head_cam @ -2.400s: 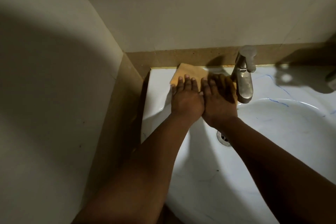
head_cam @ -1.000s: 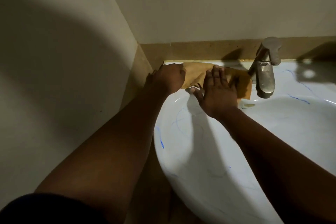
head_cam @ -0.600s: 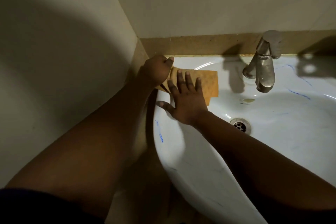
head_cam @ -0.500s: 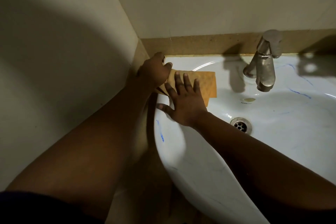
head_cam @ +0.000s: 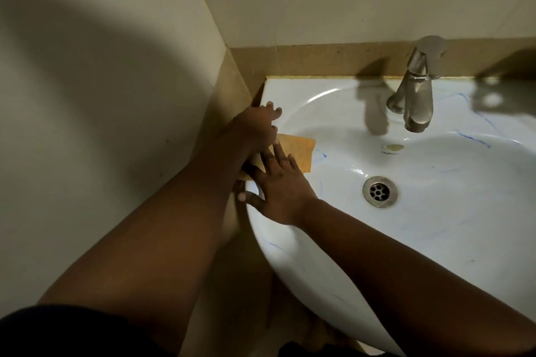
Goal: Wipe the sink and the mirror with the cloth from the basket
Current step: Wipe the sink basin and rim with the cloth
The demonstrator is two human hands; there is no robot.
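Observation:
An orange cloth [head_cam: 300, 150] lies on the left rim of the white sink [head_cam: 452, 229], partly under both hands. My right hand [head_cam: 280, 188] lies flat on the cloth's near part, fingers spread and straight, pressing it onto the rim. My left hand [head_cam: 256, 127] rests on the cloth's left edge at the sink's outer side, its fingertips stretched over the rim toward the back corner. The mirror and the basket are out of view.
A metal tap [head_cam: 414, 95] stands at the back of the sink, and the drain [head_cam: 379, 191] sits in the bowl. Blue streaks mark the basin. A beige wall [head_cam: 101, 95] runs close along the left, with a brown ledge [head_cam: 333, 56] behind the sink.
Both hands and the cloth have slid from the back left corner toward me along the left rim. My left hand's fingers have loosened from their curl on the cloth's edge.

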